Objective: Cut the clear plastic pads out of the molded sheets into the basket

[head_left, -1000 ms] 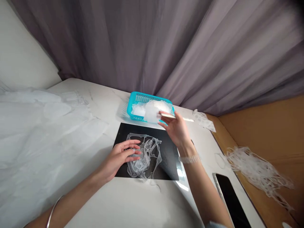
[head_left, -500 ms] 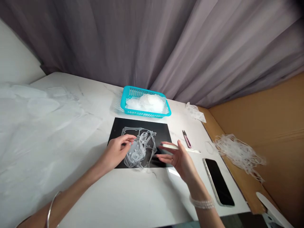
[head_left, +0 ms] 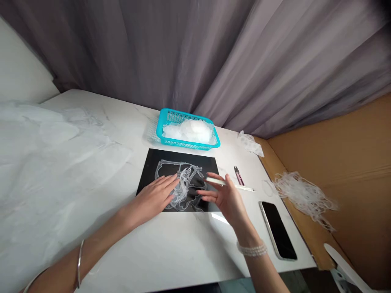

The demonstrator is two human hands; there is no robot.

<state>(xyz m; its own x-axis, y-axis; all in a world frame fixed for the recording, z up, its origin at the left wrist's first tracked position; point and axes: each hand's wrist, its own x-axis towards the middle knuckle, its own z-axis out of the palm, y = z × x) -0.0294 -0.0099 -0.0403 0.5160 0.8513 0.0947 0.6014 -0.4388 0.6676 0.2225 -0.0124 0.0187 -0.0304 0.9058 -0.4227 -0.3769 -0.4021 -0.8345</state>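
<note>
A tangle of clear rubbery strands (head_left: 183,185) lies on a black sheet (head_left: 152,162). My left hand (head_left: 154,197) rests palm down on the tangle's lower left, fingers spread and holding nothing. My right hand (head_left: 227,199) hovers at the tangle's right side, fingers apart. A thin white stick (head_left: 235,186) sits in that hand, running out past the index finger. The stick's tip and the fingers are just off the strands, though the exact gap cannot be judged. Part of the tangle is hidden under my left fingers.
A turquoise plastic basket (head_left: 186,144) holds a white translucent mass (head_left: 191,131). To the right lie purple-handled thread snips (head_left: 238,176), a black smartphone (head_left: 277,230), a crumpled perforated sheet (head_left: 250,143), and loose strands (head_left: 305,195) on cardboard (head_left: 345,162). Translucent sheeting (head_left: 55,154) covers the table's left.
My right hand has left the basket and dropped to the black sheet with the stick. My left hand has flattened onto the tangle. The view has tilted slightly.
</note>
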